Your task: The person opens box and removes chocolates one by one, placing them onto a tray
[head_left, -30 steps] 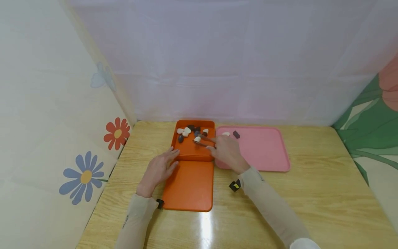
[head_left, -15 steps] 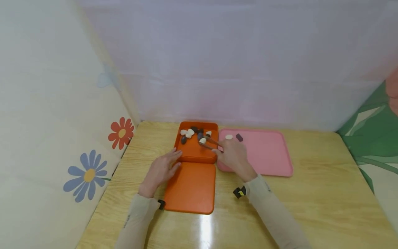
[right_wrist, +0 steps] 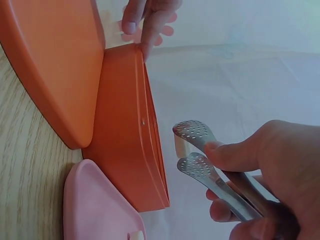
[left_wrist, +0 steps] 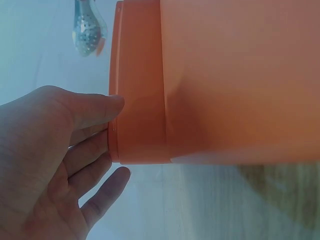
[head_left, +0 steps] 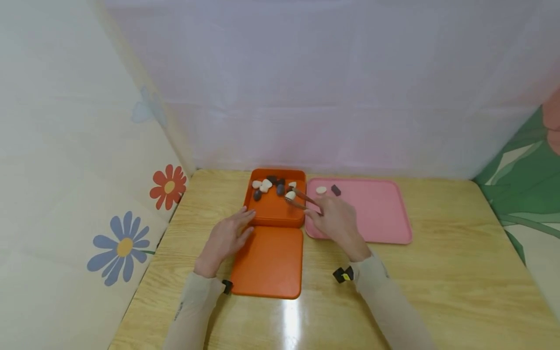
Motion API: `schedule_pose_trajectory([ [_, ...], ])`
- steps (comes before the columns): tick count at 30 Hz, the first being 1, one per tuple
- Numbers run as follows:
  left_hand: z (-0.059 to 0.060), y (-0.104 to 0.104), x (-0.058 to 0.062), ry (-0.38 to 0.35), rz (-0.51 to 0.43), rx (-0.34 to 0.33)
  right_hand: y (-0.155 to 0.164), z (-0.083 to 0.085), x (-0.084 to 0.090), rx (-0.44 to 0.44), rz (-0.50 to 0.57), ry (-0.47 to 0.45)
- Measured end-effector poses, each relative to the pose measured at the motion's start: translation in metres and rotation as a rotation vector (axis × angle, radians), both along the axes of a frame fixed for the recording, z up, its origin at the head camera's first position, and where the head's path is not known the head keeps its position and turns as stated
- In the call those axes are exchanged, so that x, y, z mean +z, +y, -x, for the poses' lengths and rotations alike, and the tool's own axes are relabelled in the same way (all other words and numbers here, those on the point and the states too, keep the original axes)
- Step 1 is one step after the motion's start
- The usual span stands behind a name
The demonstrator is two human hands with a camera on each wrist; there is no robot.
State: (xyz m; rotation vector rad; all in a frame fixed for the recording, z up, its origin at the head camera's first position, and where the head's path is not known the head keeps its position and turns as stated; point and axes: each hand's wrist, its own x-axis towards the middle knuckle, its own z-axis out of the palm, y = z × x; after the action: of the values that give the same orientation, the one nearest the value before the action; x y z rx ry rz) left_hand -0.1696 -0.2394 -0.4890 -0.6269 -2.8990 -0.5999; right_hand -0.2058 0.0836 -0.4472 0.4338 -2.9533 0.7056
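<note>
Two hands work at the middle of the frame over a pale wooden worktop [head_left: 437, 272]. The right hand [head_left: 334, 221] curls its fingers [right_wrist: 235, 155] round a pair of metal tongs with perforated tips [head_left: 302, 200], and those tips pinch a small white pebble [head_left: 290, 195] above the right side of the square orange plastic box [head_left: 275, 214]. More white and dark pebbles [head_left: 267, 184] lie along the box's far edge. The left hand [head_left: 225, 238] rests with straight, relaxed fingers [left_wrist: 95, 107] touching the box's left wall. The flat orange lid [head_left: 269, 262] lies just below the box, touching it. To the right, just beside the box, sits a pink rectangular plastic tray [head_left: 376, 214] carrying a white pebble [head_left: 321, 190] and a dark block [head_left: 335, 190] in its upper left corner.
</note>
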Motion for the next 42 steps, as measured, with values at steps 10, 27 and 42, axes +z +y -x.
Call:
schedule_pose_trajectory([
  [10, 0.000, 0.000, -0.002, 0.019, -0.005, -0.001, 0.010, -0.010, -0.004, -0.034, 0.060, 0.068],
  [27, -0.001, 0.001, 0.000, -0.009, -0.003, 0.001, 0.023, -0.010, -0.015, -0.030, 0.116, 0.146],
  [42, 0.000, 0.000, 0.001, -0.009, -0.005, 0.003, 0.037, -0.002, -0.022, -0.078, 0.120, 0.076],
])
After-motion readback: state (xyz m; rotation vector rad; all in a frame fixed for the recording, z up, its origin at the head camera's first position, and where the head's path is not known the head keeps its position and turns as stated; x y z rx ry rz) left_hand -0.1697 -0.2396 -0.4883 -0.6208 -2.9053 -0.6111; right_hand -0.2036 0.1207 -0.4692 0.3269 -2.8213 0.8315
